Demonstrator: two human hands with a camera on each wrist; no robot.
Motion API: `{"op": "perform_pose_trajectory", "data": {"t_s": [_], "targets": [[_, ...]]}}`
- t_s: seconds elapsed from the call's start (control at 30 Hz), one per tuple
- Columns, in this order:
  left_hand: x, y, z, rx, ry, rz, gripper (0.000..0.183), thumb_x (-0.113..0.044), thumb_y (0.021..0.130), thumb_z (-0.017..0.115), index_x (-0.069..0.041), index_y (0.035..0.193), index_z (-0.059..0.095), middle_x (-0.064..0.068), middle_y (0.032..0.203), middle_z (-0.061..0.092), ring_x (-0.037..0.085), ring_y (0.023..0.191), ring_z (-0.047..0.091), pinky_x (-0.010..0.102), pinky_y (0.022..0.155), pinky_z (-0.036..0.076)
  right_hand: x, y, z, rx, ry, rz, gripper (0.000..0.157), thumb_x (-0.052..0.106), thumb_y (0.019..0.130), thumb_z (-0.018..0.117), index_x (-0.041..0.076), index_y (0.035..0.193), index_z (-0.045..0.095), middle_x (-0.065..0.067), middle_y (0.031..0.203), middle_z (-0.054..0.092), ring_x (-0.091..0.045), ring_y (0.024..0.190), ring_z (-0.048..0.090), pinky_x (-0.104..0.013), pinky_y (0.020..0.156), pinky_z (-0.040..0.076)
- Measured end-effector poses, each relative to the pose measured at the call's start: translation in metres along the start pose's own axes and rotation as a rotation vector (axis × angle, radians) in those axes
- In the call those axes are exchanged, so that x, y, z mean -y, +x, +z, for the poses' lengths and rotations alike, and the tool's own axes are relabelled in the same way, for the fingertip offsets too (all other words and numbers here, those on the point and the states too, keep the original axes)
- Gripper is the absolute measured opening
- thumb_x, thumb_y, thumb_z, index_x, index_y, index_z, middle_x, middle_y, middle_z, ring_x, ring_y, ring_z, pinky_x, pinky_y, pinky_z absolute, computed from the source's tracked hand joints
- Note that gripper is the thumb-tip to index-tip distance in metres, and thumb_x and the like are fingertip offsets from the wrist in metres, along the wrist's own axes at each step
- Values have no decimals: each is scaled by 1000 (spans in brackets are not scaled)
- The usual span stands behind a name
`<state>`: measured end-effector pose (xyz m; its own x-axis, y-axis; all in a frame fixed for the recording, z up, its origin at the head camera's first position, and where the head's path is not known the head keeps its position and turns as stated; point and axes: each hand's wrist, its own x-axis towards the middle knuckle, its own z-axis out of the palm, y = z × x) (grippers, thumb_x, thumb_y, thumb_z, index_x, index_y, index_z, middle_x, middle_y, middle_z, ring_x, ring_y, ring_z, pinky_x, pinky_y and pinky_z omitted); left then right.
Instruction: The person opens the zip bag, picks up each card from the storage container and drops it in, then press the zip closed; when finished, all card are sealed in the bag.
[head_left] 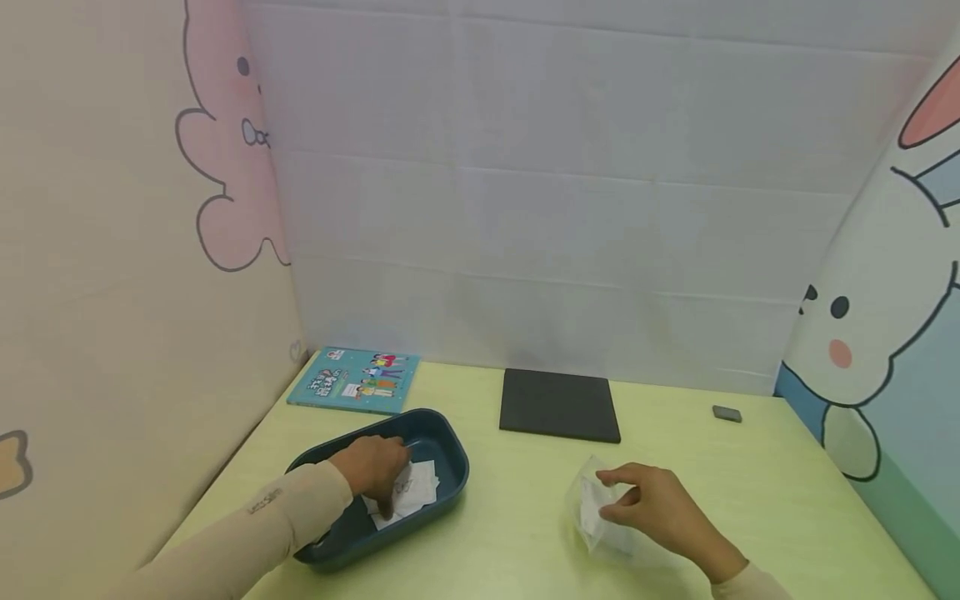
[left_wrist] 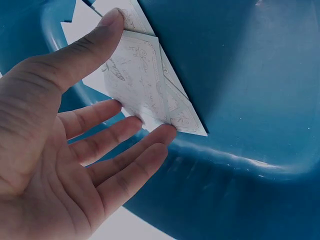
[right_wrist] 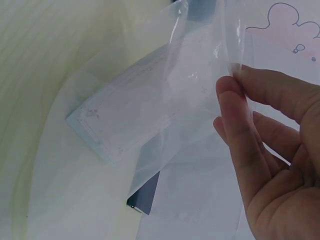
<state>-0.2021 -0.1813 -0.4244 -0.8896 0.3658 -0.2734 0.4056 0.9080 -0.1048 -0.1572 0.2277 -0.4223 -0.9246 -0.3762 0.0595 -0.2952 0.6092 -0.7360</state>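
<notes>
My left hand (head_left: 377, 468) reaches into a dark blue plastic bin (head_left: 452, 487). Its thumb and fingers are spread around a loose pile of white printed cards (left_wrist: 135, 75), fingertips at the pile's edge; whether they touch it is hard to tell. The cards have ornate borders. My right hand (head_left: 660, 508) pinches the edge of a clear plastic bag (right_wrist: 195, 55) between thumb and fingertips, above the table. Inside the bag shows a white card or stack of cards (right_wrist: 135, 105) with a patterned border.
Behind the bin lies a blue picture book (head_left: 356, 381). A flat black board (head_left: 558, 406) sits at the back centre of the pale yellow table (head_left: 480, 533), and a small grey block (head_left: 727, 413) at the back right. Cloth walls with cartoon prints stand on three sides.
</notes>
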Motion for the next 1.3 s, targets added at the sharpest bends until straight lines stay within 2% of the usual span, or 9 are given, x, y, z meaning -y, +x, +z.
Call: {"op": "perform_pose_trajectory", "data": {"t_s": [0.37, 0.67, 0.9, 1.1, 1.3], "targets": [[0, 6, -1, 36, 30, -10, 71, -42, 60, 97, -10, 116, 67, 5, 100, 61, 24, 90, 63, 42, 84, 54, -3, -1, 1, -2, -11, -3, 47, 19, 80, 85, -3, 118, 70, -17, 118, 68, -7, 74, 67, -27, 62, 53], [2, 11, -4, 59, 21, -9, 68, -40, 57, 98, -12, 110, 66, 4, 96, 63, 22, 87, 63, 43, 81, 54, -6, -1, 1, -1, -7, 1, 48, 20, 79, 86, -2, 118, 70, -17, 117, 69, -8, 74, 67, -27, 62, 54], [5, 12, 0, 78, 32, -15, 73, -44, 58, 97, -14, 116, 65, 4, 102, 57, 23, 88, 60, 44, 82, 53, -6, -1, 1, 3, -10, -8, 46, 18, 80, 85, -2, 118, 70, -16, 113, 69, -7, 73, 67, -27, 62, 54], [4, 9, -2, 50, 92, 15, 67, -47, 58, 95, -14, 110, 68, 2, 95, 58, 19, 81, 60, 41, 76, 54, -5, 0, 1, 0, -24, -31, 45, 18, 81, 84, -2, 119, 70, -16, 112, 69, -6, 74, 67, -27, 62, 53], [3, 5, -3, 21, 103, 34, 59, -46, 59, 95, -14, 101, 69, -1, 91, 58, 17, 76, 60, 38, 74, 55, -6, 1, 1, 8, -26, -19, 45, 18, 80, 85, -2, 118, 71, -16, 112, 69, -7, 73, 67, -27, 62, 53]]}}
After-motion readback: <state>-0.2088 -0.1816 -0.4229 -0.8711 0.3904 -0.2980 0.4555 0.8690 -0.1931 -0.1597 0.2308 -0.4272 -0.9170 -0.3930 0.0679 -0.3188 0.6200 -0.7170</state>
